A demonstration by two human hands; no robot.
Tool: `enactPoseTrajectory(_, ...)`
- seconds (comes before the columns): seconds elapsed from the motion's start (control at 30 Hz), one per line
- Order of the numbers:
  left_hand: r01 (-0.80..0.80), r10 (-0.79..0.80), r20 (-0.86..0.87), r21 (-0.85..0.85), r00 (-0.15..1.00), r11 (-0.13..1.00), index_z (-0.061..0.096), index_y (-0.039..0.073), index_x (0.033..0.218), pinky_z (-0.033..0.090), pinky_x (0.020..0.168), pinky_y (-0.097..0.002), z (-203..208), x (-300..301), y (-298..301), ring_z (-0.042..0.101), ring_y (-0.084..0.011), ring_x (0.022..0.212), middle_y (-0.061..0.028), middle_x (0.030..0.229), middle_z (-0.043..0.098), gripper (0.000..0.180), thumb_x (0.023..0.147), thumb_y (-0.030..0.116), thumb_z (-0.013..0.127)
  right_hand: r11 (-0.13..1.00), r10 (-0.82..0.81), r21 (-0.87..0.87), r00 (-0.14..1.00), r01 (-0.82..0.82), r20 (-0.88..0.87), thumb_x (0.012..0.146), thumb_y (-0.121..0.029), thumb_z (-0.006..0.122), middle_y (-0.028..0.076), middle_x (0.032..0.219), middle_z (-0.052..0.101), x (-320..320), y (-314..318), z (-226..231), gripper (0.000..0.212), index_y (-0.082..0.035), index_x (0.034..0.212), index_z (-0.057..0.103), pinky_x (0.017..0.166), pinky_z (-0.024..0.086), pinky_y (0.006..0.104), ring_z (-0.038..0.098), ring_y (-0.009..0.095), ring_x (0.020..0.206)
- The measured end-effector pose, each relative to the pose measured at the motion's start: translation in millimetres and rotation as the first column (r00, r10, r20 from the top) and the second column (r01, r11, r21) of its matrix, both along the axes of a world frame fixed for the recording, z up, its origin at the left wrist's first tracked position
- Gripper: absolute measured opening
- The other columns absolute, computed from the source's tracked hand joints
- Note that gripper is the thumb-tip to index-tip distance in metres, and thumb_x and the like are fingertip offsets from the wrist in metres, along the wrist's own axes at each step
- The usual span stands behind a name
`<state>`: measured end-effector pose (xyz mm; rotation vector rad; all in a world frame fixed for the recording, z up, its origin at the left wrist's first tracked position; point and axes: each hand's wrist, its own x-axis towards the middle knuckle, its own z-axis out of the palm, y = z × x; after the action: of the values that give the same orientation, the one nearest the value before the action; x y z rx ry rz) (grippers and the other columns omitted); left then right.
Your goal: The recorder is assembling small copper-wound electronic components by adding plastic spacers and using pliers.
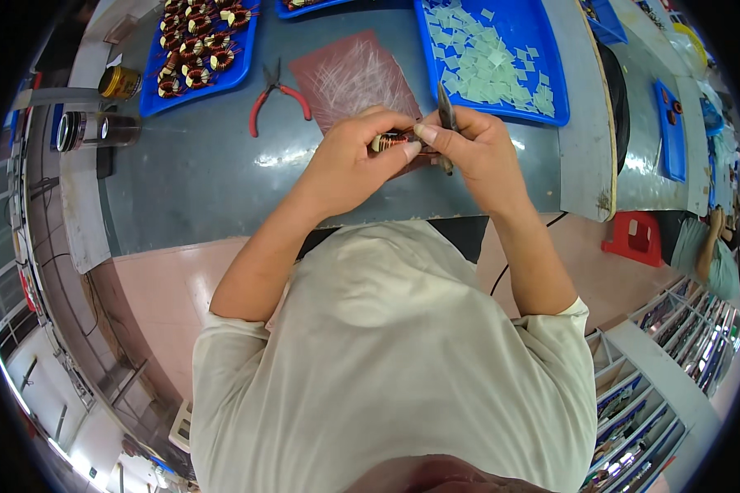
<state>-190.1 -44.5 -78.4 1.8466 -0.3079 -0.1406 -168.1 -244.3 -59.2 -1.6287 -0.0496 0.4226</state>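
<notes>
Close together above the grey worktop (pixel 222 177), my two hands meet over a reddish-brown, heavily scratched mat (pixel 308 76). Between the fingers of my left hand (pixel 345 168) sits a copper-wound ring coil (pixel 388 142); much of it is covered by the fingers. My right hand (pixel 485 156) is closed around a dark, pointed metal tool (pixel 445 105), its tip facing away from me and its other end poking out below the fingers. The right thumb touches the coil's right side, where thin wire ends show. Exactly where tool and coil meet is hidden.
Red-handled cutters (pixel 277 92) lie left of the mat. A blue tray (pixel 245 62) of several wound coils stands far left, beside a jar (pixel 119 82) and a glass container (pixel 99 130). Another blue tray (pixel 561 99) holds pale green squares. A red stool (pixel 633 238) stands right.
</notes>
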Motion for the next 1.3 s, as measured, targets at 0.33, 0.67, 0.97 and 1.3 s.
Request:
enactPoseTrajectory(0.33, -0.085, 0.040, -0.164, -0.281, 0.986, 0.956, 0.057, 0.001, 0.104, 0.047, 0.068, -0.0275, -14.6, -6.1, 1.1, 0.056, -0.0088, 0.076, -0.0017, 0.085, 0.062, 0.012, 0.101, 0.012, 0.060, 0.998, 0.047, -0.029, 0.999, -0.047, -0.004, 0.095, -0.017, 0.073, 0.001, 0.080, 0.070, 4.6, 5.3, -6.2, 0.020, 0.003, 0.095, 0.074, 0.067, 0.048, 0.0250, 0.059, 0.006, 0.074)
enactPoseTrajectory(0.67, -0.079, -0.080, -0.354, -0.414, 0.932, 0.907, 0.061, 0.004, 0.111, 0.040, 0.056, -0.0207, -10.1, -5.0, 15.6, 0.052, -0.0029, 0.067, 0.0015, 0.082, 0.060, 0.019, 0.108, 0.023, 0.056, 0.974, 0.078, -0.225, 0.876, 0.036, 0.476, 0.093, -0.018, 0.073, 0.008, 0.079, 0.059, 9.9, 11.9, -17.7, 0.021, 0.002, 0.088, 0.068, 0.063, 0.043, 0.0310, 0.052, 0.016, 0.071)
enactPoseTrajectory(0.97, -0.159, 0.088, -0.219, -0.329, 0.972, 0.931, 0.061, 0.004, 0.117, 0.040, 0.057, -0.0209, -2.1, -4.7, 4.3, 0.052, -0.0036, 0.069, 0.0000, 0.086, 0.062, 0.019, 0.107, 0.019, 0.058, 0.985, -0.132, -0.091, 0.982, 0.145, 0.133, 0.092, -0.019, 0.073, -0.005, 0.074, 0.057, 20.4, -12.3, -1.9, 0.019, -0.001, 0.095, 0.071, 0.064, 0.039, 0.0235, 0.047, 0.007, 0.068)
enactPoseTrajectory(1.3, -0.069, -0.015, -0.186, -0.436, 0.982, 0.897, 0.059, 0.000, 0.122, 0.052, 0.058, -0.0232, 9.0, 5.6, -16.5, 0.060, -0.0086, 0.077, -0.0097, 0.103, 0.068, 0.022, 0.109, 0.016, 0.051, 0.801, 0.214, -0.547, 0.736, 0.244, 0.642, 0.089, 0.000, 0.061, 0.014, 0.100, 0.064, -13.1, -31.4, -1.8, 0.026, -0.003, 0.115, 0.063, 0.077, 0.050, 0.0441, 0.062, 0.033, 0.087)
